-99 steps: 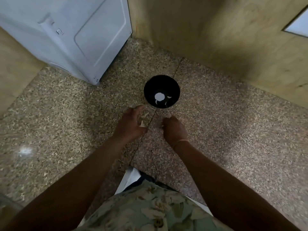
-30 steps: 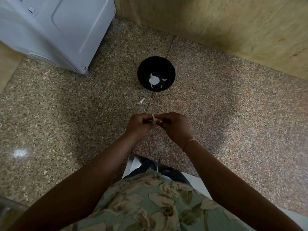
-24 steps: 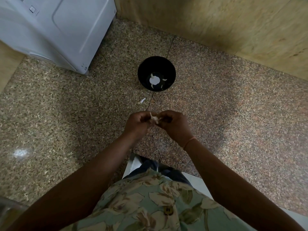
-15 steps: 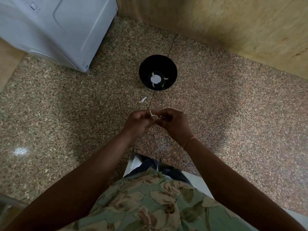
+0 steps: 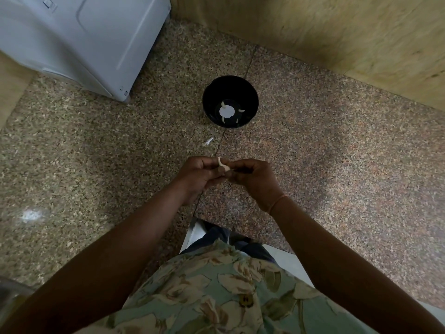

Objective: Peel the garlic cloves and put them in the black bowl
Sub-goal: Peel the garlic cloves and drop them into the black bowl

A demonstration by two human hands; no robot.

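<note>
— Where is the garlic just now?

— A small pale garlic clove [image 5: 222, 166] with a thin curling tail sits between the two hands, held over the speckled brown granite surface [image 5: 337, 165]. The left hand [image 5: 199, 175] and the right hand [image 5: 252, 179] meet at it. The fingers [image 5: 204, 162] of both are curled in, pinching it from either side.

— And the bowl?

— The round black bowl [image 5: 207, 102] stands on the surface beyond the hands, well apart from them. A few pale peeled cloves [image 5: 241, 110] lie at its bottom around a round white patch [image 5: 226, 112]. What that patch is, I cannot tell.

— Anything else lying about?

— One white scrap of skin [image 5: 209, 141] lies on the surface, between bowl and hands. A white plastic appliance [image 5: 84, 39] stands at the far left, and the small square mark [image 5: 47, 2] on it is too small to read. Wooden panelling [image 5: 337, 27] runs behind. A thin band [image 5: 278, 202] circles the right wrist.
</note>
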